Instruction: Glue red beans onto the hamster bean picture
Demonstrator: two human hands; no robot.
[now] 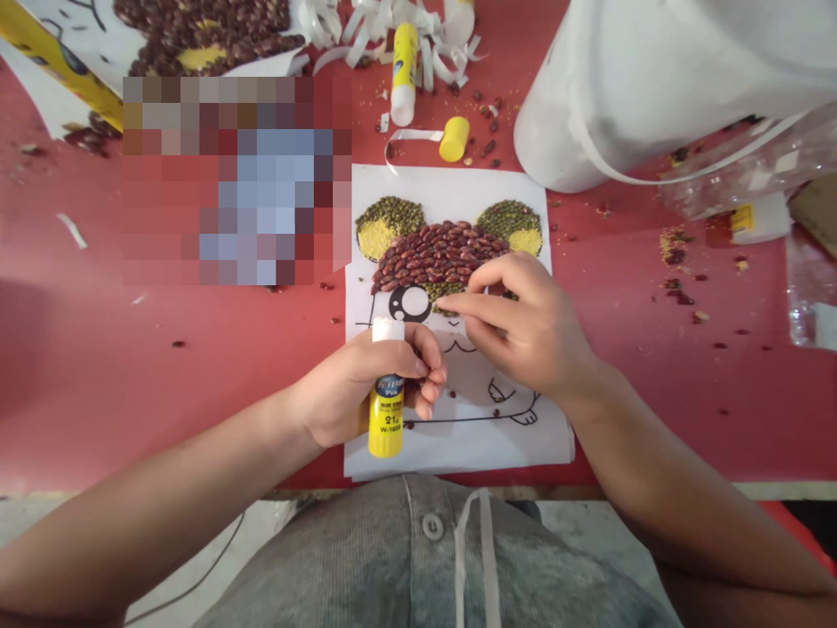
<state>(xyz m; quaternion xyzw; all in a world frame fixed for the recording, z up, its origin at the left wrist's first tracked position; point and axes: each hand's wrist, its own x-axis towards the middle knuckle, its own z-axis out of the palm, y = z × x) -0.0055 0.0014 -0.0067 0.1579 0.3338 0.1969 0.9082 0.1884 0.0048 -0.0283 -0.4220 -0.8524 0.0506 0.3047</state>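
My left hand (418, 366) is closed around a yellow glue stick (385, 427), held upright with its white end uppermost. A few dark red beans show at its curled fingers. My right hand (523, 318) is over the drawing, one finger stretched out to the patch of green beans (445, 292) beside the printed eye, the others bent and apart from it. Under both hands lies the paper (366, 445) with a cartoon animal. Red beans (438, 253) cover its forehead; green beans and yellow grains fill its ears (391, 222). My right hand hides the other eye.
A white bucket (555, 113) stands at the upper right, beside clear plastic packaging (719, 187). Another glue stick (404, 74), a yellow cap (454, 139) and paper shreds (359, 30) lie beyond the paper. Scattered beans dot the red table (654, 401). Another bean picture (202, 39) is upper left.
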